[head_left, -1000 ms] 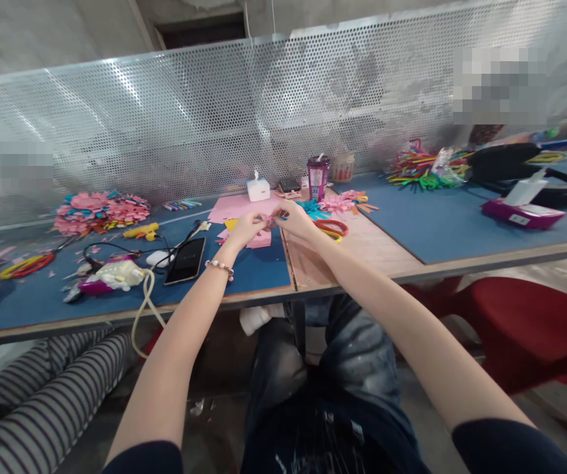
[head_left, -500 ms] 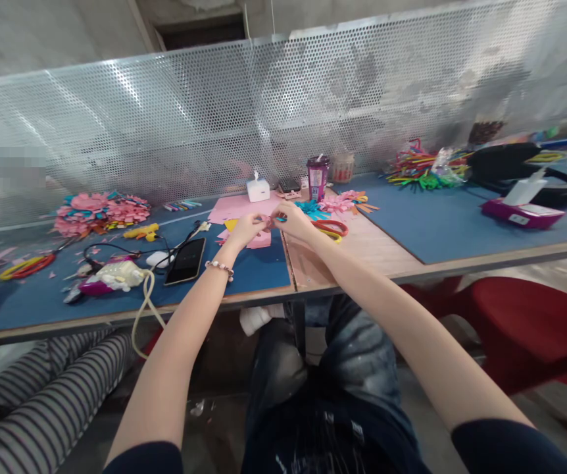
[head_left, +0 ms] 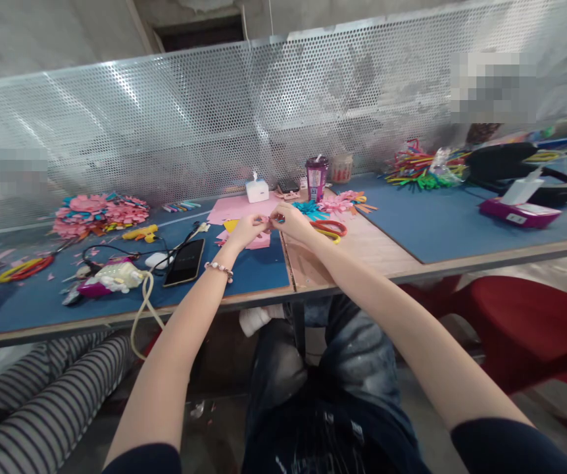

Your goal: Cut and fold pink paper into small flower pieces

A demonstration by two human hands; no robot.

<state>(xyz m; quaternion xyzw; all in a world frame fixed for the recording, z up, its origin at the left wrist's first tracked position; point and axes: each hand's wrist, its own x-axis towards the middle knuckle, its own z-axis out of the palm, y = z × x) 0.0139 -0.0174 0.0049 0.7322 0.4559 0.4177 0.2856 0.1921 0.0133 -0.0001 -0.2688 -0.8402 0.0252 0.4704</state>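
My left hand point(head_left: 246, 230) and my right hand point(head_left: 293, 222) meet over the table's middle, fingers pinched together on a small pink paper piece point(head_left: 269, 222). Below them lie pink paper sheets point(head_left: 237, 209) and cut pink scraps point(head_left: 258, 242) on the blue mat. Red-and-yellow scissors point(head_left: 330, 229) rest just right of my right hand. A bead bracelet sits on my left wrist.
A black phone point(head_left: 184, 261), cables and a purple glue gun point(head_left: 100, 282) lie to the left. Paper flowers point(head_left: 100, 212) are piled far left, a purple cup point(head_left: 316, 178) and white box point(head_left: 256, 189) at the back. A person in striped trousers point(head_left: 41, 395) sits left; a red chair point(head_left: 530, 329) stands right.
None of note: both hands stay pinched on the pink piece, with only small finger shifts.
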